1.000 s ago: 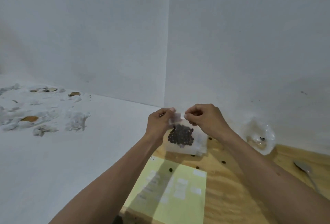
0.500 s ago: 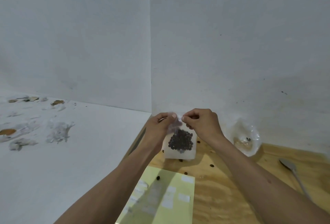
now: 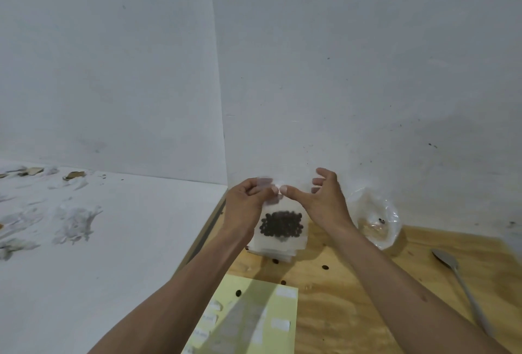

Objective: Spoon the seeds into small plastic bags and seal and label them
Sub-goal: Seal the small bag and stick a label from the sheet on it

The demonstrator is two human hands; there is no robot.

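A small clear plastic bag (image 3: 282,225) holding a dark clump of seeds hangs above the wooden table (image 3: 353,297). My left hand (image 3: 245,204) pinches the bag's top edge at its left corner. My right hand (image 3: 324,198) has its fingers spread apart, and its thumb tip touches the bag's top beside my left thumb. A yellow sheet of white labels (image 3: 254,317) lies on the table below the bag. A metal spoon (image 3: 463,286) lies at the right. A stack of small bags (image 3: 271,252) sits under the hanging bag.
A crumpled clear bag (image 3: 378,221) with a few seeds stands against the wall at the right. Loose seeds (image 3: 325,267) lie scattered on the wood. White walls meet in a corner behind. A white surface with torn scraps (image 3: 73,221) lies left.
My right hand has let go of its pinch on the bag's top and opened its fingers, leaving only the thumb touching. My left hand keeps its hold. The view has shifted slightly.
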